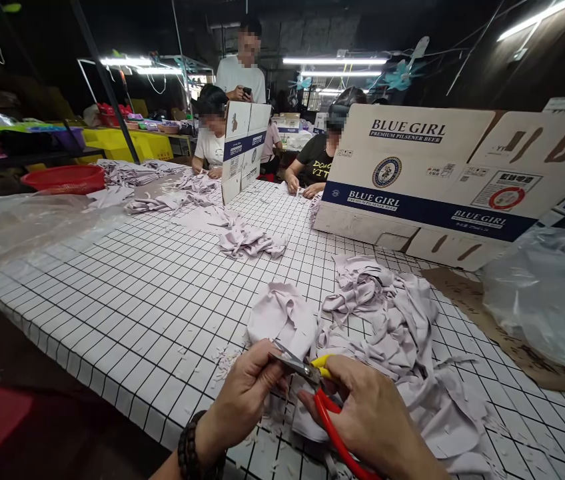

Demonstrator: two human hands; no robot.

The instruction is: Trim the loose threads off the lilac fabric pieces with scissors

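My right hand point(362, 407) is wrapped round a pair of scissors point(335, 427) with red and yellow handles. Their metal blades point left and reach the fingertips of my left hand point(242, 393). That left hand, with a dark beaded bracelet at its wrist, is closed in a pinch at the edge of a pale lilac fabric piece point(282, 317); the pinched part is mostly hidden by the fingers. Just beyond my right hand lies a heap of similar fabric pieces point(382, 313). Small fabric snippets point(227, 363) are scattered about my hands.
A large beer carton point(412, 180) stands at the right, a smaller carton point(246, 150) further back. Clear plastic point(552, 293) lies at the right edge. More fabric point(250, 240) and a red basket point(65, 179) are on the checked table point(127, 313). Several people are across it.
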